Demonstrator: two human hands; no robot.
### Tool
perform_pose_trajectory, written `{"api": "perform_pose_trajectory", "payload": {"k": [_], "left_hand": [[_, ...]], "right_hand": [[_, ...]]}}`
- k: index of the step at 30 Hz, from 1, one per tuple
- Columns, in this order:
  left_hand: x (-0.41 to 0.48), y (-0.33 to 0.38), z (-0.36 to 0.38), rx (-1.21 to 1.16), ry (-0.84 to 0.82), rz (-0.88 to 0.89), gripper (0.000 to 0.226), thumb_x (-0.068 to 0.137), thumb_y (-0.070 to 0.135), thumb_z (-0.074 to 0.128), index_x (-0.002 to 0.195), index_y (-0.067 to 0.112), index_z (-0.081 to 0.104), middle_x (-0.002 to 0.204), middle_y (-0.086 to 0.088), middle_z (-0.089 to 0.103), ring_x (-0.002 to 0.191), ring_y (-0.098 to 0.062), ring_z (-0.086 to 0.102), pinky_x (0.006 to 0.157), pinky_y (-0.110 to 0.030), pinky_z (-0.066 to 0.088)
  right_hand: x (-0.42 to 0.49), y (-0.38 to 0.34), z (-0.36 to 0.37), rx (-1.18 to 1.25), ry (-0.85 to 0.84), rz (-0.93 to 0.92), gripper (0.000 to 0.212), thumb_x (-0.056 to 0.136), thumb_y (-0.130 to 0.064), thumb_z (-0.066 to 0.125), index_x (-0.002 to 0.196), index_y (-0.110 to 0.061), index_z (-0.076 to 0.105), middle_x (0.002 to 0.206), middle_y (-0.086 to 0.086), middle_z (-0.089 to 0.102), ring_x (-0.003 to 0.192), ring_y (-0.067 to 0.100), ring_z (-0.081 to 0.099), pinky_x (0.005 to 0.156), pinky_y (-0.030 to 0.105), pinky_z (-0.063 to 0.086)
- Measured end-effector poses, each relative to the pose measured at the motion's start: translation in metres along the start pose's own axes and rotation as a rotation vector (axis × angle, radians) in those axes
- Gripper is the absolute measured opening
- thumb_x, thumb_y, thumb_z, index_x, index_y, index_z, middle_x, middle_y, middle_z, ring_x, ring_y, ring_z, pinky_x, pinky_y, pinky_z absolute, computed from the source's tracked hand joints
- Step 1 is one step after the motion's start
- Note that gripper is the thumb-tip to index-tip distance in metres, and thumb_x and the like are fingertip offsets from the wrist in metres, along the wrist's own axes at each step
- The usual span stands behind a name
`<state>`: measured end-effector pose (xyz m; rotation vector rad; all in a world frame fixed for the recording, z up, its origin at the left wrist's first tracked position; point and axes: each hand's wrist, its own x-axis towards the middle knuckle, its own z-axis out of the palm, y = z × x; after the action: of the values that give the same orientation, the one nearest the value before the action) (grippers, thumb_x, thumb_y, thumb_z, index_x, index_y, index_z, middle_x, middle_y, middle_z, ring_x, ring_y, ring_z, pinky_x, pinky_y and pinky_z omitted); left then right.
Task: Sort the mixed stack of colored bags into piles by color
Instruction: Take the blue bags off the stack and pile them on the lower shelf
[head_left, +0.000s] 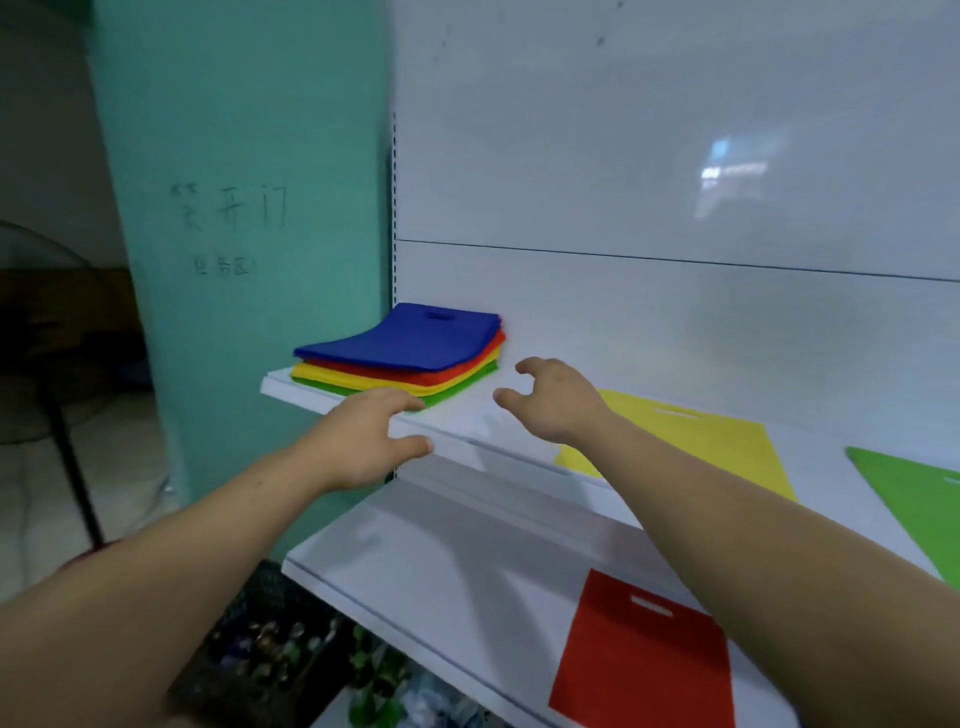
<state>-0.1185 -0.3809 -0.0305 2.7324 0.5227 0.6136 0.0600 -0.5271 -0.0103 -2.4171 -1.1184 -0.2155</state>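
Left hand: the left hand reaches forward with relaxed, spread fingers and grasps nothing. Its fingertips lie at the near corner of the stack, and the blur leaves it unclear whether they touch the bottom green layer.
Right hand: the right hand hovers with loosely curved fingers and thumb, empty, just to the right of the stack.
Stack: the mixed stack sits on the upper shelf ahead of both hands and between them. It runs blue on top, then red, yellow and green.
Sorted bags: one yellow bag lies beyond the right wrist, and a green bag lies farther right. A red bag lies on the lower shelf beneath the right forearm.
Materials: the bags look like thin matte non-woven fabric, flat and rectangular with a slot handle cut near one edge. The stack sags at its front edge, so the sheets are limp. The shelves are smooth, white and hard.
Risk, double pick: the layers are thin and likely cling, so a pinch at the edge could lift two colours at once.
Risk, sliding: the stack sits at the shelf's front corner, so dragging the blue bag towards the hands could pull the whole stack off the smooth surface.
Risk, misplacing: there is no blue pile in view, so the top bag needs its own spot apart from the yellow bag.
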Motion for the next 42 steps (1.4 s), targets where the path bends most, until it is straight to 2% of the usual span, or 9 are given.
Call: {"api": "perform_pose_trajectory", "payload": {"k": [11, 19, 22, 27, 29, 32, 36, 39, 42], "left_hand": [[0.106, -0.131, -0.022, 0.008, 0.106, -0.18, 0.058, 0.086, 0.045, 0.062, 0.135, 0.017, 0.049, 0.145, -0.004, 0.041, 0.134, -0.018, 0.036, 0.111, -0.03, 0.026], [0.206, -0.229, -0.018, -0.078, 0.007, -0.158, 0.056, 0.088, 0.054, 0.052, 0.131, 0.017, 0.054, 0.136, -0.003, 0.051, 0.124, -0.021, 0.048, 0.105, -0.037, 0.037], [0.249, -0.26, -0.014, -0.077, -0.074, -0.1, 0.05, 0.094, 0.049, 0.043, 0.129, 0.015, 0.057, 0.131, -0.006, 0.054, 0.121, -0.023, 0.049, 0.101, -0.033, 0.035], [0.293, -0.293, -0.005, -0.135, -0.276, -0.086, 0.052, 0.091, 0.044, 0.056, 0.136, 0.02, 0.05, 0.143, -0.003, 0.046, 0.129, -0.021, 0.043, 0.105, -0.027, 0.03], [0.301, -0.299, -0.006, -0.121, -0.322, -0.039, 0.063, 0.085, 0.049, 0.06, 0.14, 0.023, 0.044, 0.148, -0.002, 0.039, 0.133, -0.021, 0.039, 0.109, -0.029, 0.028], [0.306, -0.295, -0.007, -0.04, -0.377, 0.072, 0.072, 0.084, 0.053, 0.059, 0.146, 0.025, 0.034, 0.158, -0.003, 0.016, 0.144, -0.021, 0.019, 0.117, -0.031, 0.015], [0.306, -0.291, -0.005, -0.07, -0.438, 0.088, 0.073, 0.08, 0.061, 0.059, 0.142, 0.026, 0.04, 0.154, -0.002, 0.028, 0.139, -0.019, 0.03, 0.113, -0.032, 0.023], [0.304, -0.29, -0.009, -0.06, -0.431, 0.074, 0.091, 0.058, 0.072, 0.053, 0.138, 0.03, 0.045, 0.149, -0.004, 0.037, 0.135, -0.02, 0.036, 0.112, -0.035, 0.029], [0.297, -0.286, -0.016, -0.085, -0.41, 0.084, 0.1, 0.049, 0.072, 0.053, 0.141, 0.034, 0.039, 0.148, -0.003, 0.038, 0.135, -0.021, 0.036, 0.111, -0.035, 0.031]], "right_hand": [[0.151, -0.036, 0.071, 0.094, -0.036, -0.005, 0.065, 0.09, -0.05, 0.052, 0.141, -0.011, 0.041, 0.142, 0.01, 0.045, 0.125, 0.027, 0.047, 0.097, 0.034, 0.039], [0.226, -0.051, 0.118, 0.127, 0.03, 0.263, 0.064, 0.093, -0.048, 0.051, 0.139, -0.005, 0.037, 0.136, 0.014, 0.048, 0.119, 0.031, 0.049, 0.093, 0.035, 0.041], [0.252, -0.054, 0.129, 0.143, 0.062, 0.398, 0.064, 0.093, -0.049, 0.051, 0.135, -0.003, 0.037, 0.132, 0.014, 0.051, 0.116, 0.03, 0.051, 0.087, 0.034, 0.041], [0.275, -0.056, 0.136, 0.162, 0.105, 0.636, 0.071, 0.086, -0.049, 0.063, 0.136, -0.005, 0.036, 0.133, 0.015, 0.043, 0.12, 0.031, 0.046, 0.097, 0.041, 0.045], [0.277, -0.058, 0.135, 0.187, 0.099, 0.68, 0.06, 0.085, -0.038, 0.069, 0.128, -0.006, 0.041, 0.126, 0.012, 0.05, 0.116, 0.031, 0.049, 0.097, 0.042, 0.046], [0.275, -0.062, 0.13, 0.241, 0.152, 0.722, 0.051, 0.087, -0.018, 0.068, 0.128, -0.006, 0.041, 0.118, 0.011, 0.052, 0.112, 0.03, 0.052, 0.092, 0.039, 0.047], [0.266, -0.071, 0.13, 0.004, 0.201, 0.625, 0.059, 0.091, -0.008, 0.051, 0.144, -0.014, 0.026, 0.122, 0.012, 0.052, 0.1, 0.03, 0.053, 0.074, 0.034, 0.043], [0.254, -0.083, 0.13, -0.026, 0.384, 0.423, 0.049, 0.098, -0.011, 0.039, 0.145, -0.019, 0.03, 0.136, 0.009, 0.043, 0.112, 0.03, 0.051, 0.083, 0.032, 0.04], [0.235, -0.099, 0.121, 0.103, 0.611, 0.241, 0.04, 0.101, -0.012, 0.039, 0.14, -0.018, 0.04, 0.134, 0.005, 0.045, 0.116, 0.021, 0.048, 0.09, 0.018, 0.035]]}}
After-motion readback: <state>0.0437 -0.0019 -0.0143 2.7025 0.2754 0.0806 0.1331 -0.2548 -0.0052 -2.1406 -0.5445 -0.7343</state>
